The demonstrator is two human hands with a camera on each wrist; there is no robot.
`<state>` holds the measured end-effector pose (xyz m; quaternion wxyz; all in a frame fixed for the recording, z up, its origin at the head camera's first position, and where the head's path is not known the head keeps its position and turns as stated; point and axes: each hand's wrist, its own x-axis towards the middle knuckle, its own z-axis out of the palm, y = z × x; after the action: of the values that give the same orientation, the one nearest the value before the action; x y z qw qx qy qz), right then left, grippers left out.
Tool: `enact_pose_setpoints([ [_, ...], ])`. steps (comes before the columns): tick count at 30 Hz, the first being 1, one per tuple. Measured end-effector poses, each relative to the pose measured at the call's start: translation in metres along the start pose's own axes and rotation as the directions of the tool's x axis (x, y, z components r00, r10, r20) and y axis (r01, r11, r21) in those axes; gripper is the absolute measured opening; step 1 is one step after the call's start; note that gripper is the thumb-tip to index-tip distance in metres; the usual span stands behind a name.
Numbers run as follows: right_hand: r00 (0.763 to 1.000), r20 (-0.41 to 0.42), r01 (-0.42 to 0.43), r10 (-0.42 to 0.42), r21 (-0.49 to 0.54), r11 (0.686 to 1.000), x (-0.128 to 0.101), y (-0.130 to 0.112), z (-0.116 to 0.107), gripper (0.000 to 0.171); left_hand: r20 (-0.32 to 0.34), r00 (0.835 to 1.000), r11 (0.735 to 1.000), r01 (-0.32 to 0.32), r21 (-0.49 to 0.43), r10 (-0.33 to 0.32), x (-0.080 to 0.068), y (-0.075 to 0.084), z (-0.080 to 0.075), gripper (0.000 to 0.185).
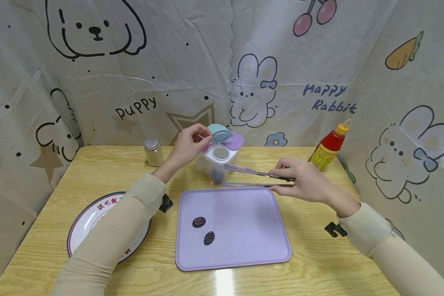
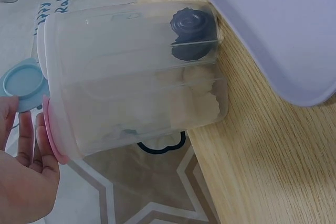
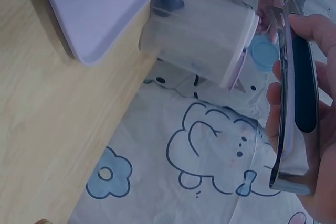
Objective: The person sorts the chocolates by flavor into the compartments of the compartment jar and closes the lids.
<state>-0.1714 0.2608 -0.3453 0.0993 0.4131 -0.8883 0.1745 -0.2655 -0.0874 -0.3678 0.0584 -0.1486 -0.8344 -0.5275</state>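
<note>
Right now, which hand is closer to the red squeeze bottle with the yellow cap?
The right hand. It holds metal tongs just in front of the red squeeze bottle, while the left hand is farther away, at the clear plastic container's blue lid.

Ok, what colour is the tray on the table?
Pale lilac tray, plain; clearest in the head view.
</note>
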Motion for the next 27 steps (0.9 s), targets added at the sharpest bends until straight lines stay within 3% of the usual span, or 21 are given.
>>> enact_pose_setpoints([
  [8, 0.998, 0.021, 0.059, -0.061, 0.053, 0.997, -0.015, -0.010, 0.020, 0.032, -0.001, 1.000, 1.000, 0.006, 0.002, -0.006, 0.001, 0.000, 0.000, 0.015],
  [14, 0.996, 0.066, 0.045, -0.051, 0.097, 0.994, -0.020, -0.014, 0.037, 0.032, 0.001, 1.000, 1.000, 0.008, -0.004, -0.008, 0.001, -0.001, 0.001, 0.015],
  [21, 0.992, 0.064, 0.106, -0.112, 0.103, 0.989, -0.024, -0.018, 0.060, 0.029, 0.003, 1.000, 1.000, 0.012, -0.010, -0.012, 0.001, 0.000, 0.000, 0.015],
  [27, 0.983, 0.126, 0.123, -0.136, 0.106, 0.987, -0.028, -0.023, 0.077, 0.028, 0.005, 1.000, 1.000, 0.016, -0.008, -0.016, 0.001, 0.001, 0.000, 0.016],
])
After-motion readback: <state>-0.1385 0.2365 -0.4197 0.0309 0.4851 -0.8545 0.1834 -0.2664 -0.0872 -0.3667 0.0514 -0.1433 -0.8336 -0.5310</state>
